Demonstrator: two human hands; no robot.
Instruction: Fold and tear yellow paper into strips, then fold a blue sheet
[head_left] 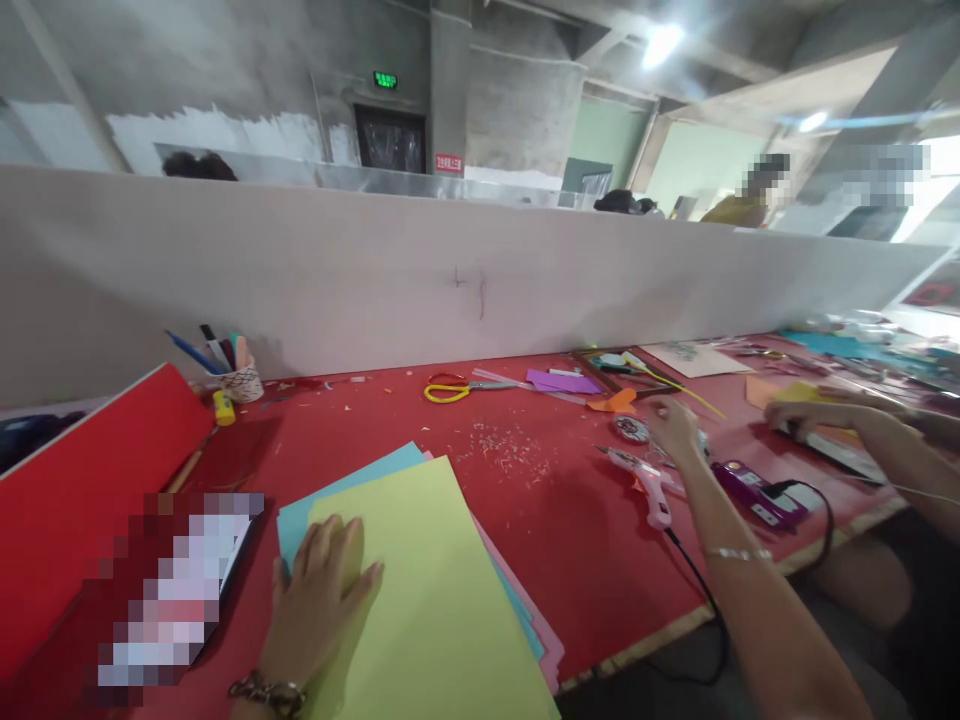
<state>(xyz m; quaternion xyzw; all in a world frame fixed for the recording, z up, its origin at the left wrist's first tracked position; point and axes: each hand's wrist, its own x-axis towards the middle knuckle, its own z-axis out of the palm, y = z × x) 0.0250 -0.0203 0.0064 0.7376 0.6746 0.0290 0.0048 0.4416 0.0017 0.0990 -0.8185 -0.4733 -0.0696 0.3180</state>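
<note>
My left hand (322, 575) lies flat, fingers spread, on a yellow sheet of paper (427, 590). Blue sheets (352, 485) and a pink sheet (551, 655) stick out from under it. Out to the right, my right hand (675, 430) is raised over the table with its fingers curled together; whatever they pinch, if anything, is too small to make out. Beside it are an orange piece of paper (613, 402) and a round patterned roll (631, 429). A pink glue gun (641, 483) rests just below that hand, its black cord running off the table edge.
Yellow-handled scissors (450, 393), paper scraps, purple paper (562, 382) and a purple power strip (757, 493) lie on the red table (592, 570). At left stand a pen cup (241, 381) and a phone (180, 590). A co-worker's hands (810, 415) work at right. A pale partition (375, 280) runs behind.
</note>
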